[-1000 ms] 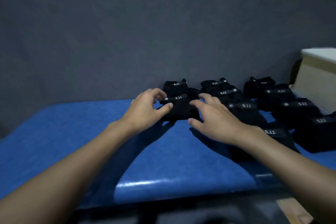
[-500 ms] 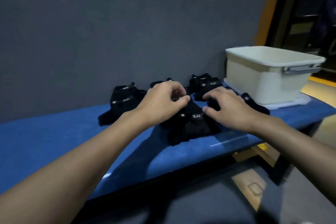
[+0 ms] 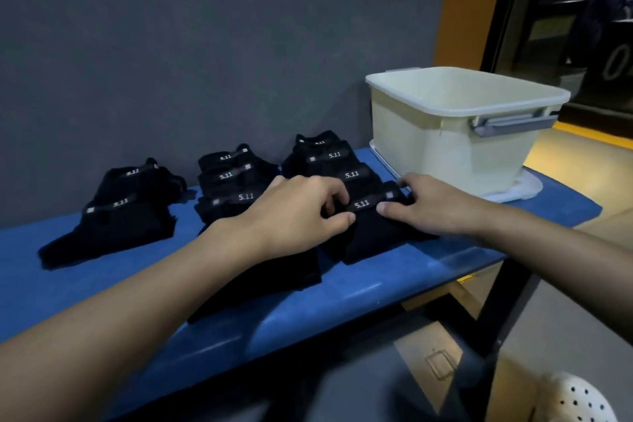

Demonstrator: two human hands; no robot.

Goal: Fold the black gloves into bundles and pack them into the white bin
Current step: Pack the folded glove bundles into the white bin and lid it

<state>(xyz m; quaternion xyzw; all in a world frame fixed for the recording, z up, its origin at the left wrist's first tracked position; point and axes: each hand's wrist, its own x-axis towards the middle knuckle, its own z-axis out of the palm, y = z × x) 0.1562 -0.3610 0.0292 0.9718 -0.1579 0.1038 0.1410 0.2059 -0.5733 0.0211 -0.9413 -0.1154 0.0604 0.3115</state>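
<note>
Front black glove point(image 3: 373, 233), in the stack point(image 3: 329, 161) beside the white bin point(image 3: 445, 147) — your left hand point(image 3: 301, 212) and right hand point(image 3: 442, 205), newly moved from the farthest stack point(image 3: 126, 212), both pinch its banded cuff; folding likely starts.

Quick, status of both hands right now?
Left hand: grip closed, pinching the front black glove.
Right hand: grip closed, pinching the same glove.

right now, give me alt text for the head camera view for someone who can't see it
A person's left hand and right hand pinch a black glove labelled 5.11 on a blue bench. More black gloves lie behind it and to its left; an open white bin stands at the bench's right end.
</note>
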